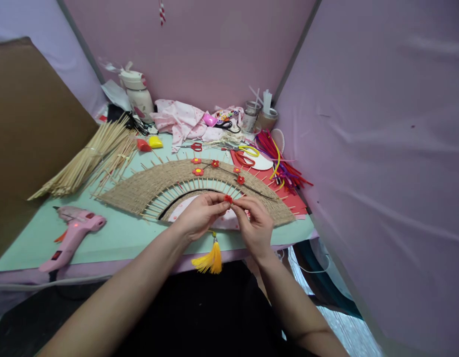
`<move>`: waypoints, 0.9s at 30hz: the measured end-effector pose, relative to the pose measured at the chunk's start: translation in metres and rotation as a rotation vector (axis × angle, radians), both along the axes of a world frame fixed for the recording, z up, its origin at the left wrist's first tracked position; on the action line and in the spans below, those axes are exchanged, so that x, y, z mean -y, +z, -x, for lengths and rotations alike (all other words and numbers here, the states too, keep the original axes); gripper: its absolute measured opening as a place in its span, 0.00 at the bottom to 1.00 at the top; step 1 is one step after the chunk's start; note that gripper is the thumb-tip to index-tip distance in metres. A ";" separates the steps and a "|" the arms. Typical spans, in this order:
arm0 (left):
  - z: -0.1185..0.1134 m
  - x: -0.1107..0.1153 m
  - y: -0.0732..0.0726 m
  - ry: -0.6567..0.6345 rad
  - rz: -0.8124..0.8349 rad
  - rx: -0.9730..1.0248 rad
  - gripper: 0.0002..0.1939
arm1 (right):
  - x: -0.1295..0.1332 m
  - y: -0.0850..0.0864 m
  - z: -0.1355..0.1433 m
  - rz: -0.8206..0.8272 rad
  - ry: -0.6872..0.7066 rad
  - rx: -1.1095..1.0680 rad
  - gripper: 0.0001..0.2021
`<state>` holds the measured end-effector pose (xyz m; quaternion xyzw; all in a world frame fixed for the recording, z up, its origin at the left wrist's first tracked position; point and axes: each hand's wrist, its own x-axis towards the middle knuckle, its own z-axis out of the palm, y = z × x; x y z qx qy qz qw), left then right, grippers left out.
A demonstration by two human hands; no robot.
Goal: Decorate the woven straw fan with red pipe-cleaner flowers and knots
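Observation:
Between the fingertips of my left hand (pixel 201 213) and my right hand (pixel 254 223) is a small red flower (pixel 228 199), pinched from both sides. Both hands are closed on it, above the lower middle of a fan (pixel 140 191) made of twine and thin sticks. Red and orange flowers, such as a red one (pixel 215 163), sit on the fan's upper band along a dark twig (pixel 259 191). A pink-dotted white panel (pixel 181 208) at the fan's base is partly hidden by my hands. From the base hangs a yellow tassel (pixel 210 258) over the table edge.
A pink glue gun (pixel 75 230) lies at the left, its light on. Behind it are bundled sticks (pixel 88 161) and a cardboard sheet (pixel 32 139). Scissors (pixel 248 150), pipe cleaners (pixel 277 158), cloth (pixel 183 119), a bottle (pixel 138 96) and jars (pixel 267 119) line the back.

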<state>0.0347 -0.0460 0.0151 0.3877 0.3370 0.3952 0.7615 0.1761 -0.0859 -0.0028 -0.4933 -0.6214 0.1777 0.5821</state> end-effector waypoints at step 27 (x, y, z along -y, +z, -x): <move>0.004 -0.004 0.006 -0.173 -0.596 -0.695 0.04 | 0.011 0.010 -0.031 0.198 0.309 0.275 0.04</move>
